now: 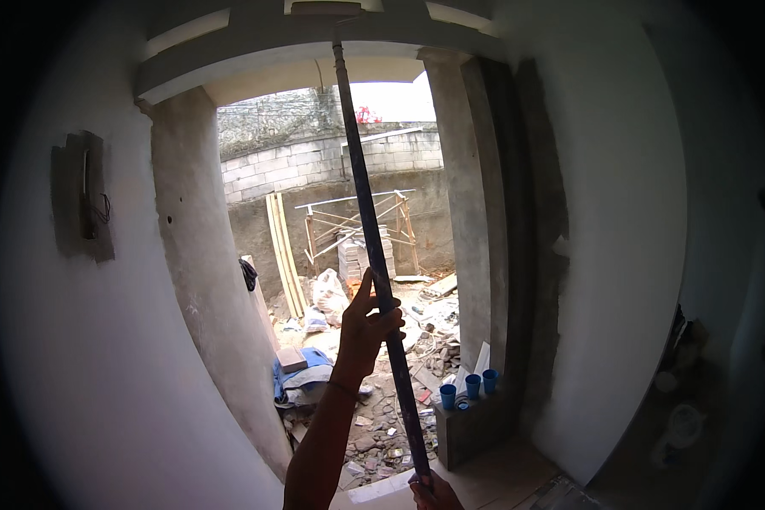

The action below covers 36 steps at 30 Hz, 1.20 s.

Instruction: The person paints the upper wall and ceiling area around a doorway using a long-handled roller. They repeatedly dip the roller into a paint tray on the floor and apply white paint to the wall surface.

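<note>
A long dark extension pole runs steeply up through the middle of the view. At its upper end a paint roller lies close to the pale ceiling beam; whether it touches is hard to see. My left hand grips the pole around mid-length, its index finger pointing up along the shaft. Lower down, my right hand is wrapped around the pole near the bottom edge of the picture. Part of that hand is cut off by the frame.
White walls flank a doorway with bare cement jambs. Blue cups stand on a low cement ledge at right. Outside lie rubble, sacks and a wooden trestle. Wires poke from the left wall.
</note>
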Motion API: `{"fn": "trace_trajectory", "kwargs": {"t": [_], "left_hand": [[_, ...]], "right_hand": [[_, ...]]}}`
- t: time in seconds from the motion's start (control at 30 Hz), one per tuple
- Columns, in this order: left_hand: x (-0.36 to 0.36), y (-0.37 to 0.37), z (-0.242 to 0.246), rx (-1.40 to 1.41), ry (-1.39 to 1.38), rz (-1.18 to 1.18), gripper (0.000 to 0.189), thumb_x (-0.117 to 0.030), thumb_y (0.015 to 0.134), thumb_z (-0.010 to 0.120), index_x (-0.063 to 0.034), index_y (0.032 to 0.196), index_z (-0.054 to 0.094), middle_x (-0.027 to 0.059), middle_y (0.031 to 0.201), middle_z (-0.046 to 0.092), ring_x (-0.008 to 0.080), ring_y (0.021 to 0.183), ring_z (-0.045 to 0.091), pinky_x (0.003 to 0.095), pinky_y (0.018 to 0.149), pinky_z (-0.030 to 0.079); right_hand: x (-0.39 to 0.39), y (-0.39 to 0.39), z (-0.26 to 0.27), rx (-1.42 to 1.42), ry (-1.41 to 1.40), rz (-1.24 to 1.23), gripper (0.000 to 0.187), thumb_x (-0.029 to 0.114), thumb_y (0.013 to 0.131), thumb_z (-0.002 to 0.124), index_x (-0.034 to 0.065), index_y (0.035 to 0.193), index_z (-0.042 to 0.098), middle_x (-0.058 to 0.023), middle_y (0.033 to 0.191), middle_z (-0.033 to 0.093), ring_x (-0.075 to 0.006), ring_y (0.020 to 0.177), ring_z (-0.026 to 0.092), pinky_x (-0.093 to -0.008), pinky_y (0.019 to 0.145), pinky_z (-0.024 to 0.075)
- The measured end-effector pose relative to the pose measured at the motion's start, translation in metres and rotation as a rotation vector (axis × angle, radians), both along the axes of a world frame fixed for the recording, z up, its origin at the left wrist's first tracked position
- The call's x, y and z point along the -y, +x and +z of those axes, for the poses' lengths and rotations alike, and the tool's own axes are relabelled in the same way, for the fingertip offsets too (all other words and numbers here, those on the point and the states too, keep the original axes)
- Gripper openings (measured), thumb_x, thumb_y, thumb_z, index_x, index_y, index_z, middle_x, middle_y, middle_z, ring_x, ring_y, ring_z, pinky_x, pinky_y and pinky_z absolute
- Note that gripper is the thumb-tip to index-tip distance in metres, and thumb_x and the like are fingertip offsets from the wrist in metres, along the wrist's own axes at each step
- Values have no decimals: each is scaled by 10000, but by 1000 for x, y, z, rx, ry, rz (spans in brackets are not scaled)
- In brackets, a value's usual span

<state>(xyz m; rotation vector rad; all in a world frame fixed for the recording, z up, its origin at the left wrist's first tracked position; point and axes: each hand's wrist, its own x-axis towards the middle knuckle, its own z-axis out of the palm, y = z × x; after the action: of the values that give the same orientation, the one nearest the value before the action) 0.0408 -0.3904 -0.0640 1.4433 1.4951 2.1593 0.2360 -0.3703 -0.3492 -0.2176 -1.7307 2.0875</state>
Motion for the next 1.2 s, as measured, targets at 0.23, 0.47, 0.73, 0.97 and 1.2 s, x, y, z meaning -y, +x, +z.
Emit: {"fn": "trace_trajectory", "kwargs": {"t": [0.23, 0.47, 0.73, 0.97, 1.2], "left_hand": [[5, 35, -44, -93, -2, 155, 839, 22, 883, 656, -94, 1580, 203, 94, 1026, 654, 141, 871, 657, 278, 722, 593], [36, 76, -92, -12, -105, 230, 872, 21, 861, 674, -84, 1576, 186, 143, 1106, 660, 184, 919, 681, 323, 744, 627], [67, 68, -95, 65, -102, 205, 864, 3, 878, 679, -87, 1579, 182, 140, 1123, 645, 180, 919, 673, 307, 714, 615], [84, 12, -20, 56, 53, 7, 835, -95, 882, 674, -92, 1575, 209, 153, 1126, 624, 199, 843, 675, 365, 736, 621], [92, 14, -47, 94, -4, 65, 852, -65, 879, 671, -86, 1578, 186, 172, 1135, 649, 200, 858, 679, 380, 747, 619]], "right_hand": [[10, 20, -43, 50, -62, -2, 207, 308, 1032, 525, 109, 977, 545, 58, 553, 431, -69, 400, 404, -244, 349, 325], [27, 62, -105, 93, -64, 8, 241, 325, 1053, 476, 107, 975, 543, 44, 578, 449, -66, 411, 395, -246, 363, 332], [54, 59, -115, 165, 206, -151, 229, 329, 1012, 559, 101, 1002, 547, 41, 591, 465, -71, 425, 413, -260, 370, 336], [70, 9, -25, -8, 267, -119, 275, 345, 1003, 573, 73, 1013, 534, 32, 577, 461, -83, 435, 439, -276, 381, 373], [80, 10, -44, 0, 252, -129, 278, 346, 1002, 569, 73, 989, 519, 25, 582, 469, -97, 435, 450, -287, 384, 383]]}}
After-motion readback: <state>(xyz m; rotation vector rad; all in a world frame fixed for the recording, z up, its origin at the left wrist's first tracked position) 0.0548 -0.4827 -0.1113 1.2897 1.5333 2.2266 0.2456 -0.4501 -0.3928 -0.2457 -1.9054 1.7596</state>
